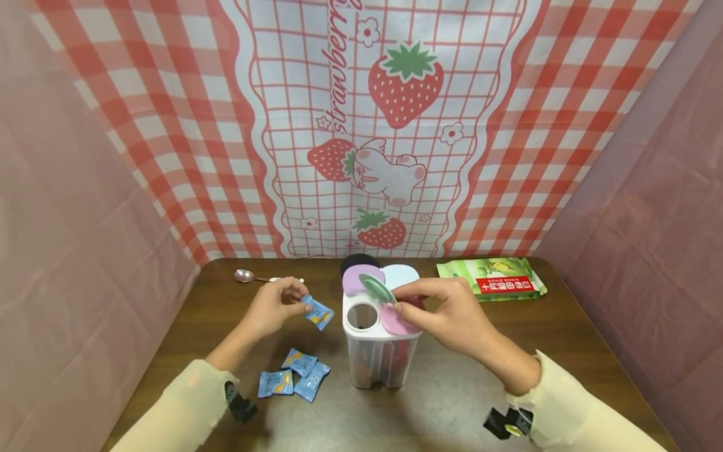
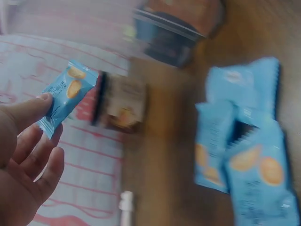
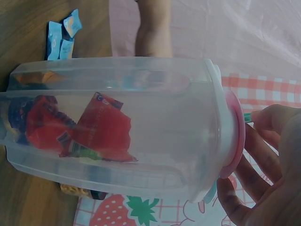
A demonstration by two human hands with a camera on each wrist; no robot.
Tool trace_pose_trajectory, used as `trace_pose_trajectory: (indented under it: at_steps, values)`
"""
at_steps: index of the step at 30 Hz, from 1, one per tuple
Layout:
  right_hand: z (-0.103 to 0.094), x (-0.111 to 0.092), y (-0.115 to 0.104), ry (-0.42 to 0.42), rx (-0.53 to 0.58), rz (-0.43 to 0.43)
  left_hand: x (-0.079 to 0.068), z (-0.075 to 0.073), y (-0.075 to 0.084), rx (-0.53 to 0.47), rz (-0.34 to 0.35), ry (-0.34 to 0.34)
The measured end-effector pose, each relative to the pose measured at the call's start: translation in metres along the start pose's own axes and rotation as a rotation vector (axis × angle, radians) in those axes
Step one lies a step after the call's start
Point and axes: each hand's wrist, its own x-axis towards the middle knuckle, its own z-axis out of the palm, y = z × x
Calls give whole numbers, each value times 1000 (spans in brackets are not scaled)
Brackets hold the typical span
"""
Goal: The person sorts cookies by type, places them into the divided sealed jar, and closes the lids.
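Observation:
My left hand [image 1: 273, 309] pinches a small blue snack packet [image 1: 319, 312] between thumb and fingers, left of a clear storage box [image 1: 373, 361] with a white top. The packet's front shows yellow biscuit pictures in the left wrist view. My right hand [image 1: 452, 309] pinches a green lid [image 1: 375, 289], tilted up off the top. In front of that lid is a round uncovered opening [image 1: 361, 317]. Pink [image 1: 398, 320], purple [image 1: 361, 279] and pale blue [image 1: 402, 275] lids cover the other compartments. Red packets [image 3: 106, 129] lie inside the box. Several blue packets [image 1: 299, 362] lie left of it.
A jar with a black lid [image 1: 357, 259] stands behind the box, mostly hidden in the head view. A spoon [image 1: 245, 275] lies at the back left. At the back right is a green and white soft pack [image 1: 491, 279]. A strawberry-print cloth [image 1: 361, 213] hangs behind.

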Motion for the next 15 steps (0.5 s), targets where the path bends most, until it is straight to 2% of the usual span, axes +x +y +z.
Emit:
trace_pose_trajectory:
  at_steps: [7, 15]
  values:
    - [0, 0, 0, 3, -7, 0, -2, -20, 39, -53, 36, 55]
    - [0, 0, 0, 5, 11, -8, -10, -31, 79, -121, 117, 83]
